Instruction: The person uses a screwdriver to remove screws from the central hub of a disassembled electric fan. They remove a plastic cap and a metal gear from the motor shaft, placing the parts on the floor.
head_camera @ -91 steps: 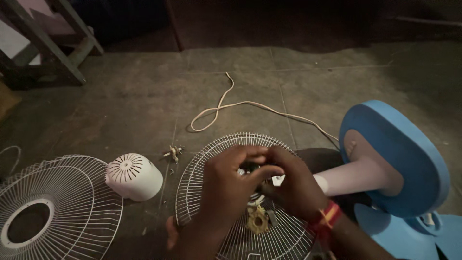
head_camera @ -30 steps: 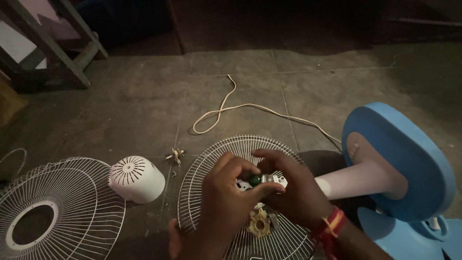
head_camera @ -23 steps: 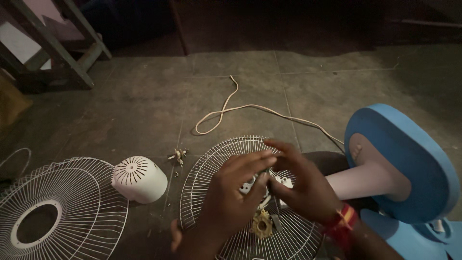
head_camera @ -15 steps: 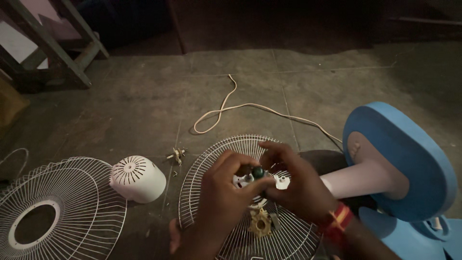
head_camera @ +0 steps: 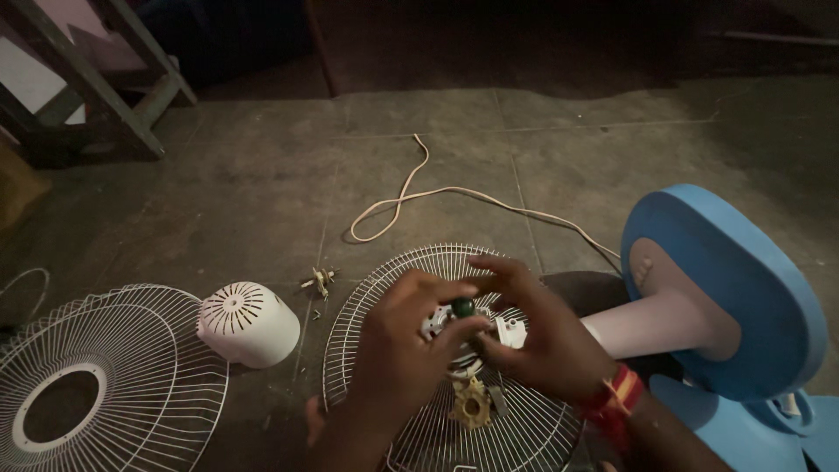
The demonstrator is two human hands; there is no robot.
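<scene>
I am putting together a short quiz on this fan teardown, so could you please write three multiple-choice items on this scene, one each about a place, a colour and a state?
1. Where does the white vented motor cover lie?
A. On the blue base
B. On the floor between the two wire grilles
C. In the person's right hand

2. What colour is the small round knob that the fingers pinch?
A. Green
B. Red
C. Yellow

3. How does the loose front grille stand?
A. Fixed to the fan
B. Leaning on the wooden frame
C. Flat on the floor, apart from the fan

Answers:
1 B: the white vented motor cover sits between the loose front grille and the rear grille.
2 A: the small round knob shows green between the left hand and the right hand.
3 C: it lies flat on the floor, well away from the blue base.
</scene>
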